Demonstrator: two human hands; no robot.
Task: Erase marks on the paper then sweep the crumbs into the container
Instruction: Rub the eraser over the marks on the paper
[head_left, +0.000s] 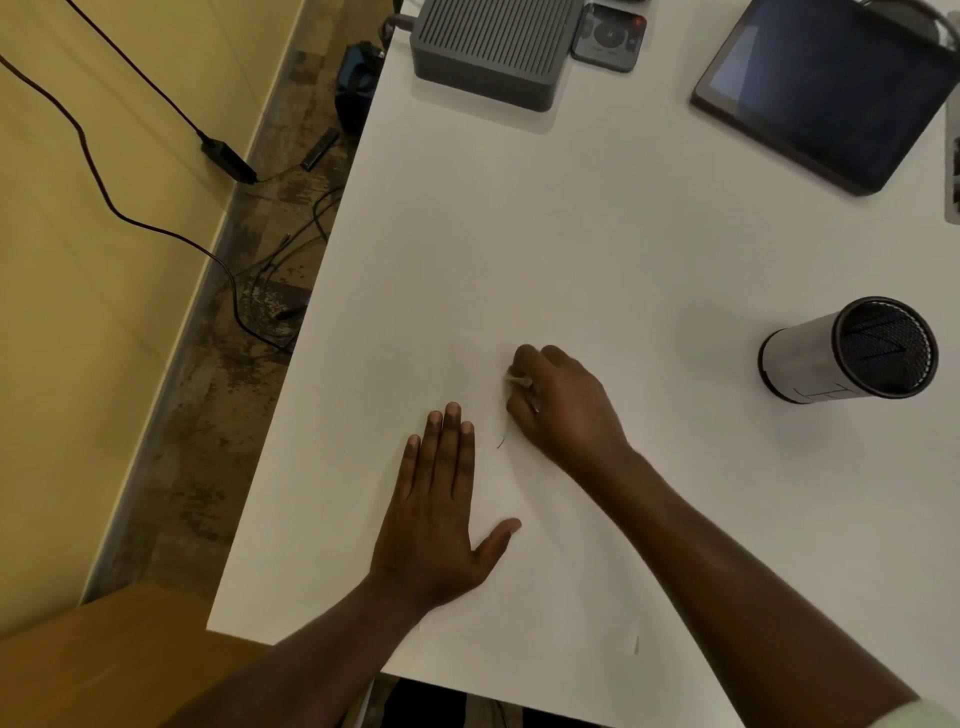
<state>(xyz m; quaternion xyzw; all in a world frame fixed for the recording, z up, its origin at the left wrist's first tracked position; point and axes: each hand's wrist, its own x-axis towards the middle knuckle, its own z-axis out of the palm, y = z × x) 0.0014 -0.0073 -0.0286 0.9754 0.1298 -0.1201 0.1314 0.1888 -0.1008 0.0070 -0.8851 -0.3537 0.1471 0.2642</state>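
A white paper sheet (545, 525) is lying under both hands: the flat, open left hand (436, 519) is pinning it steady, while the curled right hand (563, 408) is pinching a small white eraser (518, 382) onto it. A black mesh cylindrical container (852, 351) is standing well to the right.

we take this for an office: a white desk (571, 234) carries a dark tablet (826, 88), a grey ribbed electronics box (488, 47), a remote (608, 36) and a mesh pen cup (852, 351), while power cables (270, 291) trail over the floor beside it.
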